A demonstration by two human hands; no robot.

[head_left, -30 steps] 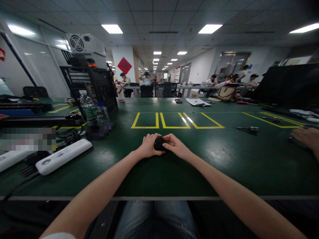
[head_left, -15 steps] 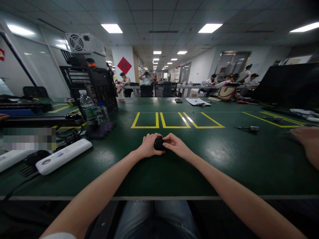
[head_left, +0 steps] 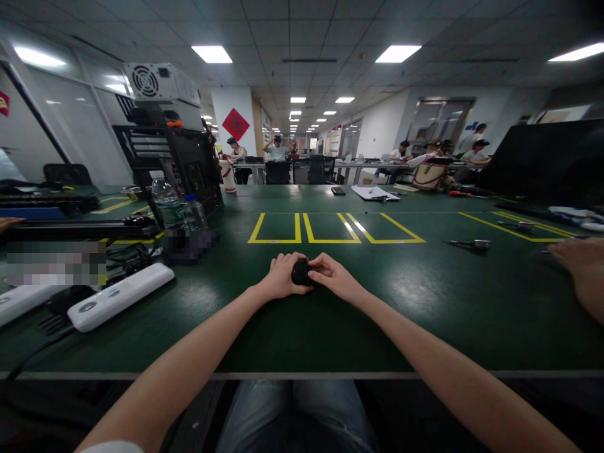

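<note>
A small, rounded black object (head_left: 301, 273) is held low over the green table (head_left: 302, 333), in front of the yellow tape marks; its exact kind I cannot make out. My left hand (head_left: 284, 275) wraps around its left side, thumb underneath and fingers over the top. From the right, my right hand (head_left: 334, 277) has its thumb and fingers pinched at the object's edge. Whether those fingertips also hold a smaller piece is hidden.
At left stand a white power strip (head_left: 121, 296), a water bottle (head_left: 166, 200) and a black computer case (head_left: 182, 163). A metal-ended tool (head_left: 472, 244) lies at right, near another person's hand (head_left: 582, 270). A clipboard (head_left: 374, 192) lies farther back.
My hands and the black object stay almost in place. At the right edge, the other person's hand has shifted slightly. A person in the background has moved.
</note>
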